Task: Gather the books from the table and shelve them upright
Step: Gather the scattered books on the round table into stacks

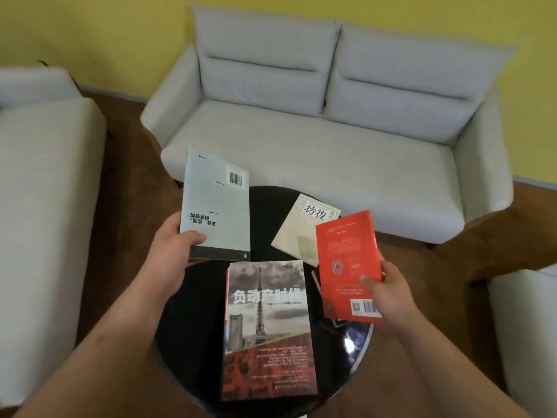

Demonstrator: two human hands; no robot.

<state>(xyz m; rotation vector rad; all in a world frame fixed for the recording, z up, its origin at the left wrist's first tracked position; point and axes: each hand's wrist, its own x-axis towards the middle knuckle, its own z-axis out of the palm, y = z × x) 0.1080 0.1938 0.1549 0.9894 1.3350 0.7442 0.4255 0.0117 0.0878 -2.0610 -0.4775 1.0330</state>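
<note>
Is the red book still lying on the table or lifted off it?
Lifted. The right hand grips the red book at its lower edge, tilted above the black table, back cover facing the camera.

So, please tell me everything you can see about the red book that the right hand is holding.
The red book is a paperback with a glossy-looking cover, showing small pale text, a round emblem near the middle and a barcode on a white patch at its lower corner. It is closed and lifted, tilted a little, above the right side of the round black table. The right hand grips its lower right edge, thumb on the cover. It overlaps the cream book in the view; contact cannot be told.
</note>
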